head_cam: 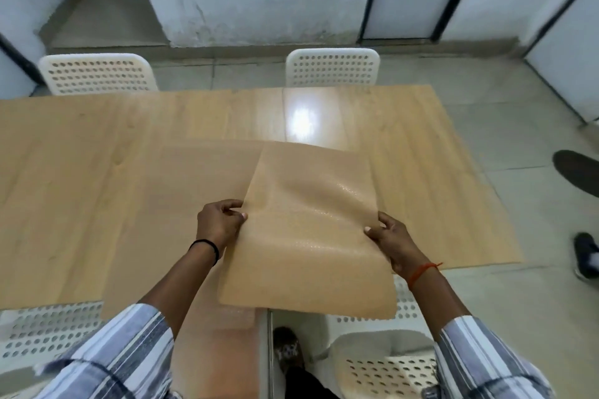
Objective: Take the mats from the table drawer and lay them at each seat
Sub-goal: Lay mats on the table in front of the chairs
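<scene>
Step in hand, as judged: laying one tan textured mat (308, 230) at the near right seat. It is held above the near edge of the wooden table (81, 172), its near end overhanging the edge at 6 o'clock and its far end reaching toward the centre. The left hand (220, 223) pinches the mat's left edge, thumb on top and fingers curled under; the right hand (389, 236) grips the right edge the same way. The mat bows and ripples between them, so it looks thin and floppy. To do this well: keep both edges taut, lower the far end first, square the near edge to the table edge in front of the near right chair (382, 363), then smooth outward. A second mat (194, 178) already lies flat at 9 o'clock of the held one, and the held one overlaps its right edge; shift toward 3 o'clock to clear it. Risk: the smooth top may let the mat slide. Room: pale tiled floor, scuffed white wall at 12 o'clock. Two white perforated chairs, far left chair (97, 74) at 11 o'clock and far right chair (332, 66) at 12 o'clock. Glare patch on the table near centre.
</scene>
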